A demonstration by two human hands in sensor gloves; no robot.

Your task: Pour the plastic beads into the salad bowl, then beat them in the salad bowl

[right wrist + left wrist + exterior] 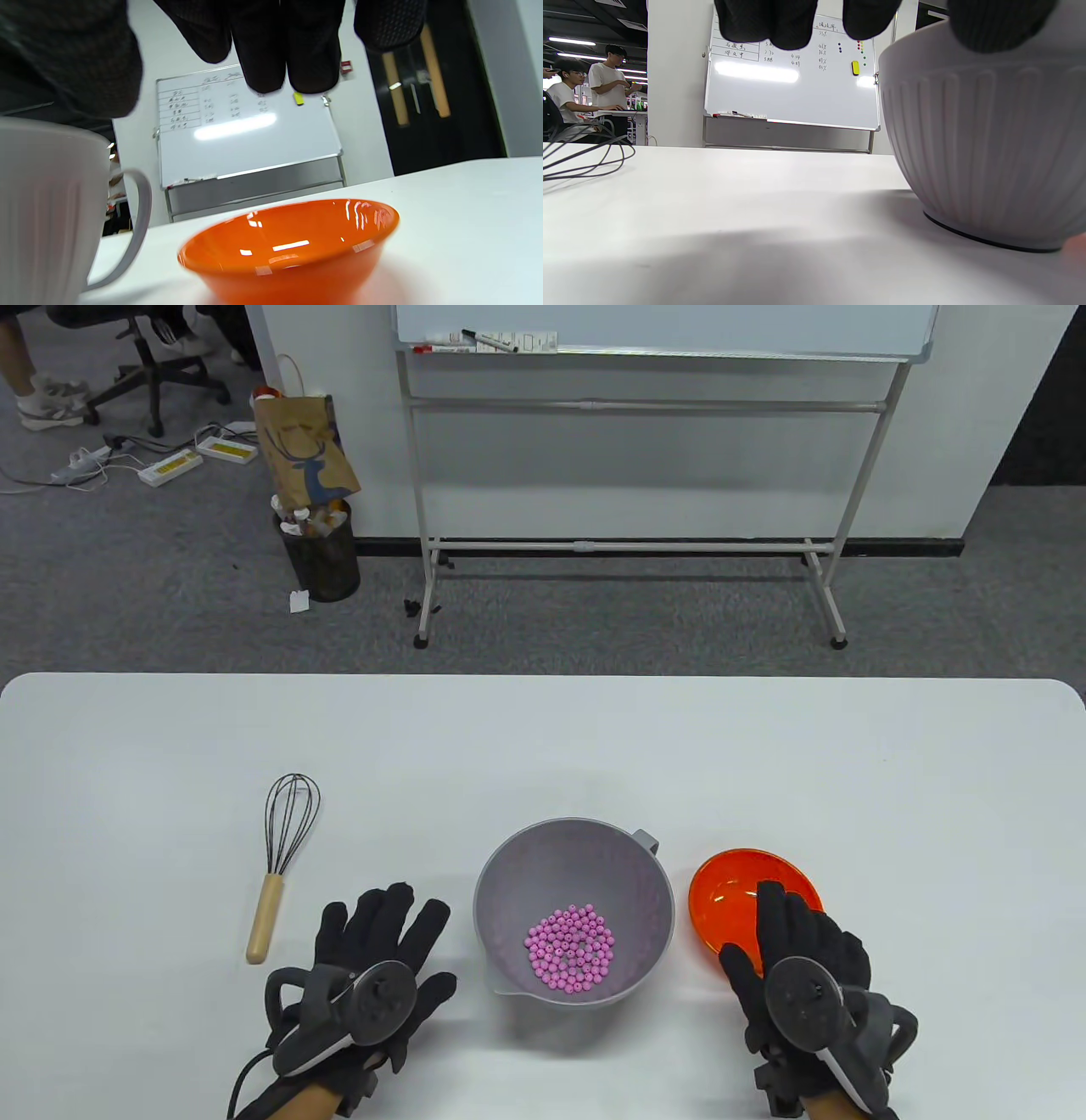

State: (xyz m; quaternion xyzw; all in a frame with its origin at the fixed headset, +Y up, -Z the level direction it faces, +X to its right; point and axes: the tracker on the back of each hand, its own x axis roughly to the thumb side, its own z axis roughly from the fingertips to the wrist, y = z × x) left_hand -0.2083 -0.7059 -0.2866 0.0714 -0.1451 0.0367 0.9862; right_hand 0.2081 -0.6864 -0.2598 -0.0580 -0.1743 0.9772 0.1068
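Beads: a cluster of pink plastic beads [571,946] lies on the floor of the salad bowl [509,882]; too many and too small to count exactly.
Salad bowl: one grey ribbed bowl with a loop handle on its far rim and a pour lip on its near rim; it stands upright on the white table [543,746], between the two hands.
Left hand: one gloved left hand [373,950] lies flat on the table just left of the salad bowl, palm down, fingers straight and spread apart, holding nothing. The nearest fingertip is close to the bowl's wall; whether it touches cannot be told.
Left hand to beads: the beads sit right of the fingers, inside the bowl, apart from them.
Right hand: one gloved right hand [802,954] reaches over the near edge of the orange bowl [730,891], fingers straight and held close together. The right wrist view shows the fingers [271,51] above the orange bowl [292,250], clear of its rim, gripping nothing.
Orange bowl: one translucent bowl, upright, just right of the salad bowl, not touching it.
Whisk: one whisk [280,865] with a wooden handle and dark wire head lies flat on the table, left of the left hand and apart from it, head pointing away from the person.
Trackers: two, one on the back of each hand.
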